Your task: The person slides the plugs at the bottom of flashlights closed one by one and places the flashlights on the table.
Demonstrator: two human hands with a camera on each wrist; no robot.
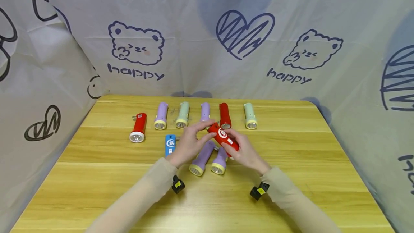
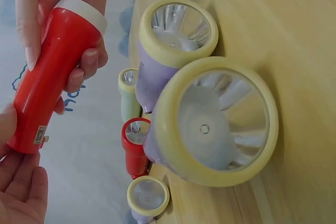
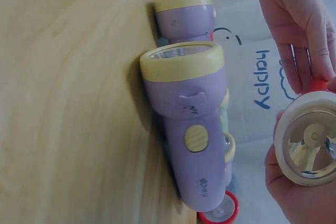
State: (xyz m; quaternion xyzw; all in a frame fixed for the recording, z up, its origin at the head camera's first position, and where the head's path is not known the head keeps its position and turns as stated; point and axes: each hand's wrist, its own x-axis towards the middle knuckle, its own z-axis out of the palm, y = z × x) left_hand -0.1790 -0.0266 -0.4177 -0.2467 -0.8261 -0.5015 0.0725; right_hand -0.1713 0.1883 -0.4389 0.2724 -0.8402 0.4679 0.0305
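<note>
My right grip (image 1: 244, 149) curls round the red flashlight (image 1: 224, 136), left grip (image 1: 190, 140) pinches its tail; long axis slants, lens (image 3: 307, 153) near-right

In front of you, the wood-grained table (image 1: 310, 150) carries a loose far row, left to right: a white-rimmed red flashlight (image 1: 140, 123), a purple flashlight (image 1: 162, 111), a green flashlight (image 1: 183, 112), a second purple flashlight (image 1: 205, 110), an all-red flashlight (image 1: 224, 114), a second green flashlight (image 1: 249, 114). Nearer you lie a blue flashlight (image 1: 170, 144), partly hidden, and a third purple flashlight (image 1: 203, 157) beside a fourth purple flashlight (image 1: 220, 159); whether those two touch, you can't quite tell.
</note>
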